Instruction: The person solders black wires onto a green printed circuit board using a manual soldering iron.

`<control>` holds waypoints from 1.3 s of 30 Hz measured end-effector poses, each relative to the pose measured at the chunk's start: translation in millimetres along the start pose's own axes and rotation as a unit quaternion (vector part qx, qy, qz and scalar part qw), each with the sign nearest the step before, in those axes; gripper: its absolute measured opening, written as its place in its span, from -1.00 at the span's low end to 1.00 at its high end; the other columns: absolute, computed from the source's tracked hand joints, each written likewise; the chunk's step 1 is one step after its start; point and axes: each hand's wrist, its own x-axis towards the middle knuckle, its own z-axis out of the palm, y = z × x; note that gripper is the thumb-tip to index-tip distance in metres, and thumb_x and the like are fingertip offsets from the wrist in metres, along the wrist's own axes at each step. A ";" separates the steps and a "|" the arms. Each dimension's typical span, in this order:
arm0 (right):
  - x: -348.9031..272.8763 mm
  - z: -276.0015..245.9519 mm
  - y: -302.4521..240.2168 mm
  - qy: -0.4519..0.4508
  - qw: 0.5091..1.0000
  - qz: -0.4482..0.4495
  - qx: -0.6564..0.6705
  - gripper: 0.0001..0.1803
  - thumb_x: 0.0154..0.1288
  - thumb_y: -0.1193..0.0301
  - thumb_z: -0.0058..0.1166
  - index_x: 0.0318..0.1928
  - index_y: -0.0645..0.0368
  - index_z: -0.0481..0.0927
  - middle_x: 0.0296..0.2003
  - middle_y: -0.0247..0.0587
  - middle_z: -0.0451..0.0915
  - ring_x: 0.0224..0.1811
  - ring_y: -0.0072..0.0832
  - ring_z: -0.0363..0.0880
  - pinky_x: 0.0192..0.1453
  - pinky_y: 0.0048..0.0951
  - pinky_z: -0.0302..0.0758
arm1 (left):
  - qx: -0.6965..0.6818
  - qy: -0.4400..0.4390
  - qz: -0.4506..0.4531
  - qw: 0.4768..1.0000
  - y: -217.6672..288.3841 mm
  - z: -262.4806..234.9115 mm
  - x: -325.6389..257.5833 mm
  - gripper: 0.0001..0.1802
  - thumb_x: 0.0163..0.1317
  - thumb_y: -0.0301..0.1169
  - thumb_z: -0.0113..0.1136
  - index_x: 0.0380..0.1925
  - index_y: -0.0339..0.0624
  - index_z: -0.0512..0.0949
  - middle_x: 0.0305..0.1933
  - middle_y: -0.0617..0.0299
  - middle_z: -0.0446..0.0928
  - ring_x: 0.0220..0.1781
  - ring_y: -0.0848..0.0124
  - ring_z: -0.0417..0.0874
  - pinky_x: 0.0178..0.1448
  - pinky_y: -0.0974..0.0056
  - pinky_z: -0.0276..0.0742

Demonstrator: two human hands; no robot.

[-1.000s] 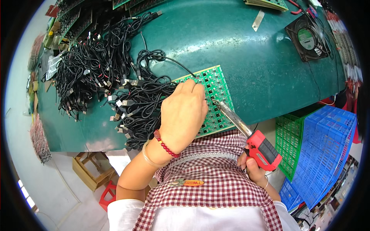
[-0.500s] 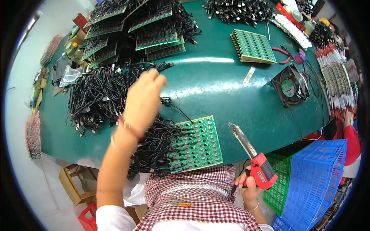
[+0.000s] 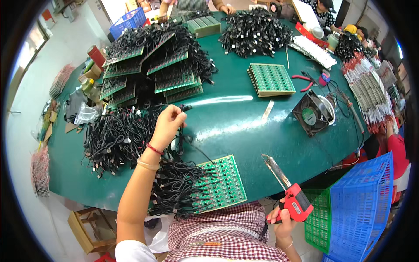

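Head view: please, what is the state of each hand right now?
Left hand: curled, near the black cables; whether it holds one cannot be told.
Right hand: closed, holding the red soldering gun.

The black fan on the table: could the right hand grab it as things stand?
Probably not right away: the right hand is taken up with gripping a red soldering gun, and the black fan sits farther off on the green table.

From here I see a dark-red-and-white checked apron (image 3: 238,248), pale lace trim (image 3: 214,228) across it, an orange badge (image 3: 212,243) nearer; a white left sleeve (image 3: 131,252); red beads (image 3: 154,149) and a pale bangle (image 3: 147,164) on the left wrist (image 3: 151,156), a thin bracelet (image 3: 287,245) on the right.
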 end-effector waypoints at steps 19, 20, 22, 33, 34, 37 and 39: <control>0.9 6.7 4.1 0.023 0.999 0.025 0.003 -0.64 0.35 0.35 -0.05 0.04 0.33 0.33 -0.62 -0.21 0.40 -0.67 -0.51 0.35 -0.50 -0.40 0.48 | -0.049 0.021 0.095 0.994 97.2 -40.1 -69.4 -0.65 0.33 -0.54 0.07 0.12 -0.22 0.46 -0.40 0.47 0.24 -0.51 0.74 0.23 -0.56 0.60 0.23; 2.4 10.0 3.1 0.028 0.999 0.026 0.012 -0.66 0.36 0.36 -0.06 0.04 0.32 0.33 -0.62 -0.21 0.40 -0.67 -0.51 0.36 -0.50 -0.41 0.48 | -0.030 0.014 0.099 0.995 98.4 -39.1 -71.1 -0.65 0.32 -0.54 0.09 0.11 -0.21 0.47 -0.41 0.47 0.25 -0.52 0.74 0.24 -0.57 0.60 0.22; 5.2 12.8 2.7 0.034 0.999 0.032 0.017 -0.67 0.37 0.38 -0.07 0.04 0.32 0.32 -0.62 -0.21 0.40 -0.66 -0.51 0.36 -0.49 -0.41 0.48 | -0.016 0.038 0.107 0.993 104.1 -30.9 -73.4 -0.67 0.27 -0.62 0.09 0.04 -0.18 0.55 -0.51 0.52 0.27 -0.60 0.77 0.23 -0.58 0.59 0.15; 6.5 8.1 3.5 0.021 0.999 0.027 0.010 -0.69 0.37 0.43 -0.08 0.04 0.36 0.33 -0.62 -0.19 0.42 -0.65 -0.51 0.39 -0.49 -0.41 0.46 | 0.142 0.020 0.110 0.984 72.7 -3.6 -77.9 -0.67 0.15 -0.67 0.13 -0.06 -0.24 0.62 -0.53 0.45 0.23 -0.68 0.72 0.27 -0.64 0.53 0.14; 5.6 5.8 6.3 0.012 0.999 0.037 0.001 -0.69 0.36 0.45 -0.08 0.03 0.37 0.34 -0.62 -0.18 0.44 -0.64 -0.51 0.39 -0.48 -0.41 0.46 | 0.142 0.012 0.093 0.985 70.2 1.3 -80.3 -0.66 0.15 -0.68 0.13 -0.06 -0.24 0.62 -0.53 0.46 0.22 -0.68 0.73 0.27 -0.64 0.53 0.14; 3.2 8.2 1.4 0.014 0.999 0.033 0.008 -0.70 0.34 0.49 -0.06 0.03 0.38 0.35 -0.60 -0.17 0.46 -0.63 -0.52 0.42 -0.45 -0.41 0.49 | 0.127 -0.002 0.073 0.989 63.7 4.2 -88.6 -0.68 0.13 -0.69 0.13 -0.09 -0.25 0.63 -0.53 0.48 0.23 -0.67 0.74 0.26 -0.64 0.54 0.14; 0.4 7.4 2.1 0.010 0.999 0.036 0.016 -0.70 0.34 0.50 -0.04 0.03 0.39 0.37 -0.59 -0.19 0.47 -0.61 -0.53 0.44 -0.43 -0.41 0.51 | 0.122 -0.022 0.077 0.989 63.1 9.4 -91.2 -0.68 0.13 -0.69 0.14 -0.11 -0.25 0.62 -0.53 0.48 0.24 -0.67 0.74 0.26 -0.64 0.54 0.14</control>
